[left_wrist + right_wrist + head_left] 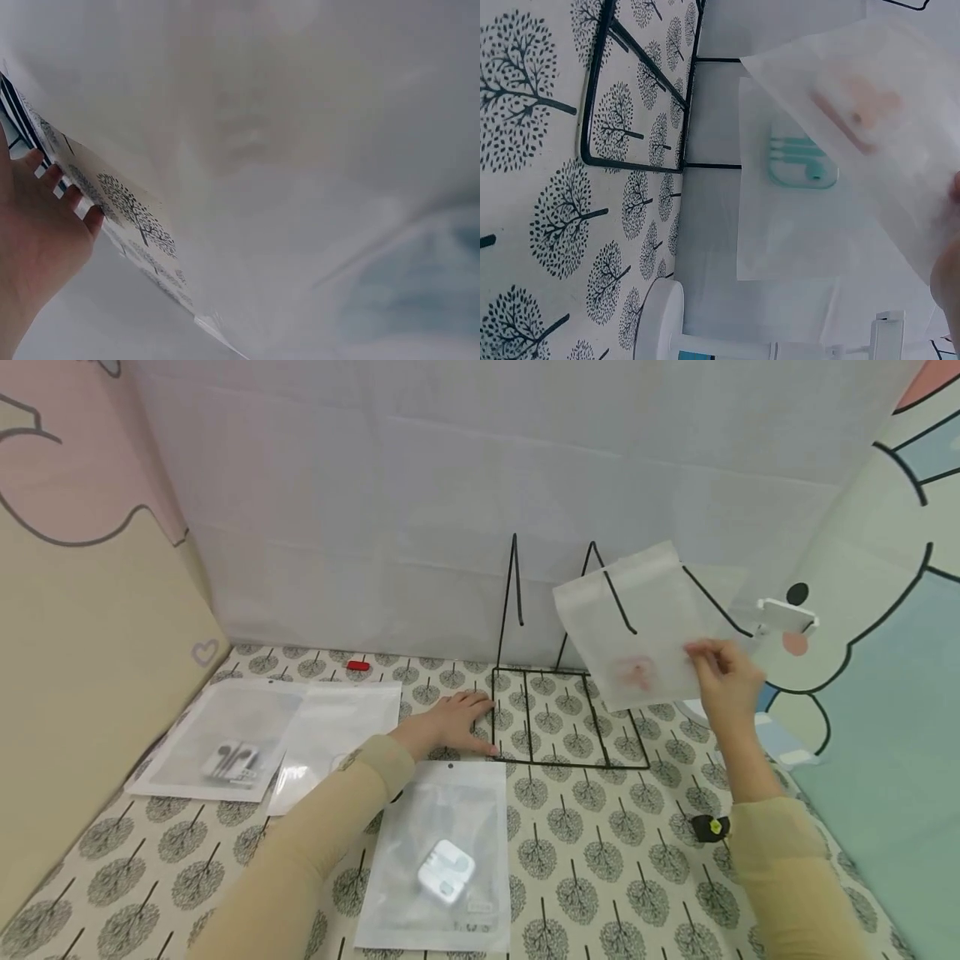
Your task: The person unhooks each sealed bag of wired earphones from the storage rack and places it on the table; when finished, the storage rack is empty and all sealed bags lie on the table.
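My right hand pinches the lower right edge of a translucent zip bag, which is tilted and has a pinkish item inside. A black hook arm crosses the bag in the head view. Behind it hangs another translucent bag, with a clear case of teal earphones inside. All of this is at a black wire rack with upright hooks. My left hand rests at the left side of the rack's base, fingers extended. In the left wrist view, a pale translucent sheet covers most of the scene.
Two bags, one with dark earphones and a paler one, lie at left. Nearer lies a bag with a white earphone case. A red object, a black strap-like item and a white stand are around.
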Motion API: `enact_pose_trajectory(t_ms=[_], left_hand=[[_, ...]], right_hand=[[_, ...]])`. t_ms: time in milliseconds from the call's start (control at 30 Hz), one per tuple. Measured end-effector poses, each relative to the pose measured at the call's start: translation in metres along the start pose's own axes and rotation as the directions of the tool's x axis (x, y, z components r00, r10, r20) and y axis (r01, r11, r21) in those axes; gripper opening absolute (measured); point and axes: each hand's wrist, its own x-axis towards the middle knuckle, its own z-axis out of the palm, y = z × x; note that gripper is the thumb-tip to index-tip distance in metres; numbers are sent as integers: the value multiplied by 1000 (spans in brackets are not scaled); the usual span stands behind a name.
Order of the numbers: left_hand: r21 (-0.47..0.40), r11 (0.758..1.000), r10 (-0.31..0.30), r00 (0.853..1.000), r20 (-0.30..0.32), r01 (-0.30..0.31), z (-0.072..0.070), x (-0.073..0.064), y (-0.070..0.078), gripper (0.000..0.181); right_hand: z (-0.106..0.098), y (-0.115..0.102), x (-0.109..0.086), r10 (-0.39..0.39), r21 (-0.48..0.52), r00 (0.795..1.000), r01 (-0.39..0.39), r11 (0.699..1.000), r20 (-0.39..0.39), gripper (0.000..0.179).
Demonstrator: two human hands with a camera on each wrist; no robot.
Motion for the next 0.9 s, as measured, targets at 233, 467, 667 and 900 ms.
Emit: enact_pose_trajectory(t_ms=[233,467,667,900], left_hand=[[9,1000,-10,1000,6,10,-4,0,1,97],[17,1000,-16,1000,7,16,-6,1,-1,97],[16,1000,-12,1000,29,12,-7,2,0,99],[2,1000,-26,999,40,26,0,3,-1,100]], right_hand=[[-15,-5,4,-100,-27,993,102,994,66,13],[-31,-11,5,-173,-1,973,175,985,151,32],[-45,-14,5,-220,-12,951,228,974,216,46],[-62,-19,9,-286,-2,889,307,952,357,60]])
